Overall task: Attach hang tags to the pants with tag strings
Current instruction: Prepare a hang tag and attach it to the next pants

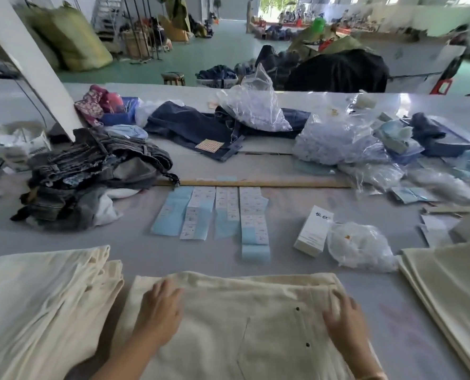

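The work table (173, 253) is seen spread with garments, bags and labels. Cream pants (228, 311) lie flat at the near centre, waist end toward the far side, a back pocket with two dark rivets (297, 308) facing up. A stack of the same cream cloth (36, 297) sits to the near left and another (448, 283) to the near right; which is tagged cannot be told.

Judgement on handling: the pants are taken to be a soft, fairly heavy woven cloth, limp, not slippery, not fragile. They are expected to sag if lifted by one point, so sliding or lifting by the waistband at two points is preferred. A belt loop or the waistband edge is judged the likely place for a string; none is clearly resolved here.

The left hand (159, 308) is laid flat on the cloth near the far left corner, fingers spread, nothing held. The right hand (343, 316) rests on the far right part, fingers loosely extended and blurred; nothing is seen gripped.

Strips of printed labels (214, 212) lie beyond, at centre. A small white box (312, 231) and a clear plastic bag (360, 245) lie to their right. No hang tags or strings can be made out.
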A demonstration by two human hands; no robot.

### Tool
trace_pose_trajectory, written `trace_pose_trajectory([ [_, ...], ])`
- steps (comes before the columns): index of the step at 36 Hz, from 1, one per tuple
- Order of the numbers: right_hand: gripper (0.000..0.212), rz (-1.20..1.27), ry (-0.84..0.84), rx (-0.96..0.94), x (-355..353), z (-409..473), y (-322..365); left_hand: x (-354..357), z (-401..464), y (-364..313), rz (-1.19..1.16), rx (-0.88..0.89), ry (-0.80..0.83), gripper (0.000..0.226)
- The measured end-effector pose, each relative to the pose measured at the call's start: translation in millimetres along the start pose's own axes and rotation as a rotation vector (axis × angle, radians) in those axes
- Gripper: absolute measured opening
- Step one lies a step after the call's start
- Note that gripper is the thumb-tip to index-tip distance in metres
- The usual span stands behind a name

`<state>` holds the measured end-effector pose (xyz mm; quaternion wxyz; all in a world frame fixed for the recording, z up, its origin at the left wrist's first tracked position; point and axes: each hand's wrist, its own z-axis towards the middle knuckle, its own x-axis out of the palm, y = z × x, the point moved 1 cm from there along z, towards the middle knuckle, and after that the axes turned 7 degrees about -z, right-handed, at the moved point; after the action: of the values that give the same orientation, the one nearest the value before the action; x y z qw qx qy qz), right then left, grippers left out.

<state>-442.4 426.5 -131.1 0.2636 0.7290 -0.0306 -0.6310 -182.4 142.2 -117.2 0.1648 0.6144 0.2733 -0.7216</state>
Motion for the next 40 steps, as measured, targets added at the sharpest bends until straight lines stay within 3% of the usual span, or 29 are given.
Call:
trace_pose_trajectory([
  [2,0.05,0.002,0.134,0.198,-5,-11,-25,6,-1,-13,-0.158,0.051,0.067,0.042],
  [4,0.052,0.016,0.2,0.258,-5,-23,-35,23,-7,-22,-0.332,0.035,0.14,0.036],
  [7,0.073,-0.045,0.231,0.161,-10,-37,-34,45,-15,-35,-0.419,-0.062,0.24,0.039],
  [9,0.08,0.07,0.299,0.116,-18,-35,-30,54,-18,-41,-0.438,-0.147,0.249,0.042],
  [12,0.067,0.031,0.459,0.028,-33,-29,-12,52,-17,-61,-0.676,-0.336,0.141,0.027],
  [14,0.047,-0.05,0.452,-0.065,-45,-29,12,39,-14,-85,-0.93,-0.43,0.146,0.015],
  [16,0.037,-0.136,0.437,-0.163,-55,-42,43,21,-13,-114,-1.221,-0.489,0.259,0.007],
  [20,0.031,-0.274,0.4,-0.383,-57,-82,96,-11,-15,-157,-1.581,-0.486,0.451,0.026],
  [24,0.065,-0.35,0.416,-0.491,-49,-112,122,-22,-21,-161,-1.541,-0.536,0.408,0.027],
  [27,0.06,-0.365,0.453,-0.536,-49,-123,127,-19,-25,-154,-1.453,-0.514,0.333,0.005],
  [31,0.049,-0.27,0.504,-0.599,-69,-129,125,-16,-33,-149,-1.423,-0.459,0.271,0.017],
  [34,0.029,-0.095,0.336,-0.6,-96,-124,119,-17,-37,-147,-1.429,-0.456,0.203,0.019],
  [38,0.01,-0.043,-0.129,-0.575,-122,-113,107,-22,-42,-151,-1.457,-0.45,0.177,0.016],
  [39,0.008,-0.08,-0.182,-0.557,-126,-111,104,-23,-42,-152,-1.449,-0.438,0.179,0.023],
  [40,0.01,-0.129,-0.124,-0.513,-127,-109,101,-24,-43,-154,-1.44,-0.428,0.179,0.027],
])
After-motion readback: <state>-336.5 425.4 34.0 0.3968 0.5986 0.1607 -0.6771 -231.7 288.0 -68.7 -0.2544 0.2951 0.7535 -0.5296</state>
